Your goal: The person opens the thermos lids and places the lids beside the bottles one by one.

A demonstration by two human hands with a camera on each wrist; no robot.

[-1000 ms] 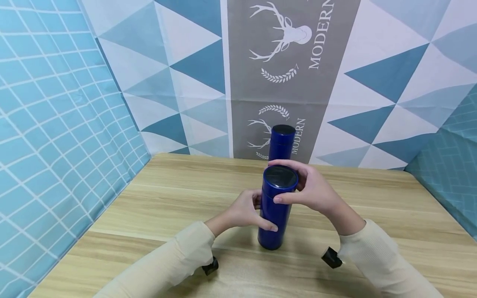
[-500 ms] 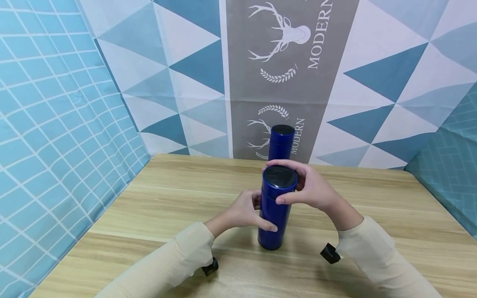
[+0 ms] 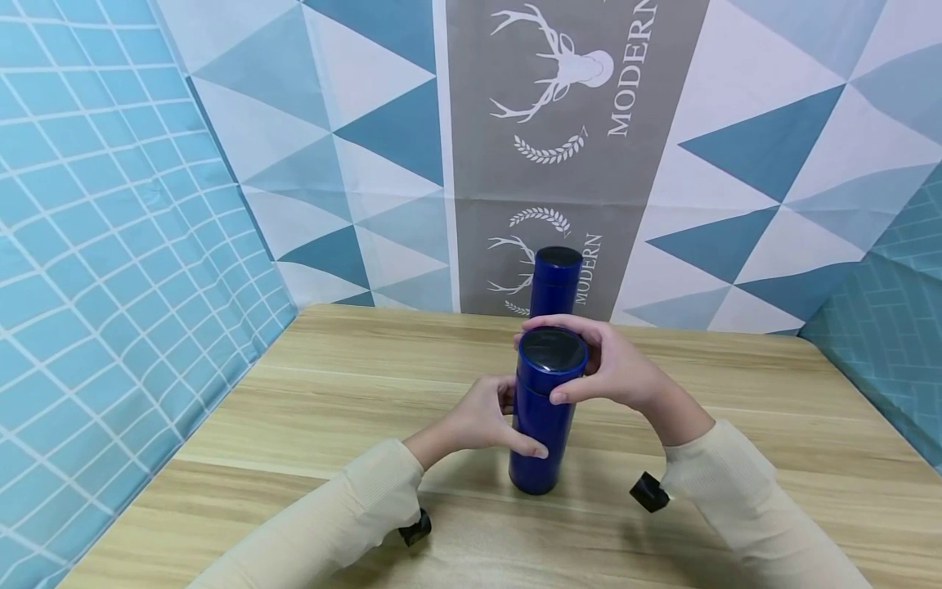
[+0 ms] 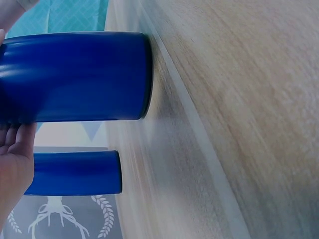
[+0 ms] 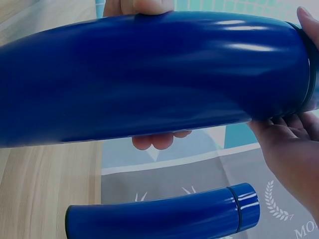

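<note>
A dark blue thermos bottle [image 3: 545,419] stands upright on the wooden table in the head view. My left hand [image 3: 482,419] grips its body from the left, thumb across the front. Around the black-topped lid [image 3: 553,350] my right hand [image 3: 614,368] is curled, thumb in front and fingers behind. The right wrist view shows the same bottle [image 5: 149,74] large and sideways, with left fingers [image 5: 160,141] showing below it. Behind stands a second, slimmer-looking blue thermos bottle [image 3: 553,290], untouched; its lower part is hidden in the head view.
The wooden table [image 3: 353,360] reaches back to a patterned wall cloth [image 3: 397,139] with triangles and deer heads. Blue tiled cloth [image 3: 110,245] hangs at the left, teal cloth [image 3: 883,327] at the right. Black camera mounts [image 3: 651,492] sit at the wrists.
My right hand has turned slightly counter-clockwise around the lid: the thumb shifted right, the far fingers left. The right forearm moved a little. My left hand and both bottles stay in place.
</note>
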